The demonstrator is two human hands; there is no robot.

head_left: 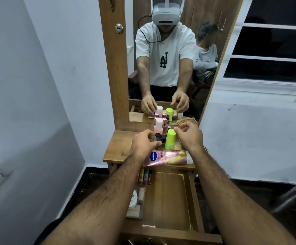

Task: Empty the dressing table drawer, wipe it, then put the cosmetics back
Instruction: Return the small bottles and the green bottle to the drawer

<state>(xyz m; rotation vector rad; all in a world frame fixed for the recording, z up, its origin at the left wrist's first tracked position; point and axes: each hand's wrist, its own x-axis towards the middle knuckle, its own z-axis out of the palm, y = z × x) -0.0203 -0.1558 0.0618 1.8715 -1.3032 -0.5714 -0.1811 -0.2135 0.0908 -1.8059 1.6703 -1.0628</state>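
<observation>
- Cosmetics: small bottles [158, 137] crowded on tabletop [120, 147]; probably light, rigid, easily toppled; best taken by the body.
- Left hand [143, 145]: fingers pinching a dark bottle.
- Right hand [189, 137]: fingers loosely curled, holding nothing.
- Drawer [170, 197]: open, part-filled.

Hands [144, 144]: two, reaching over the tabletop
Lime-green bottles [170, 139]: one
Pink Vaseline tubes [166, 157]: one, lying flat
Pink bottles with white caps [158, 126]: one
Open drawers [194, 195]: one
Mirrors [170, 59]: one
</observation>
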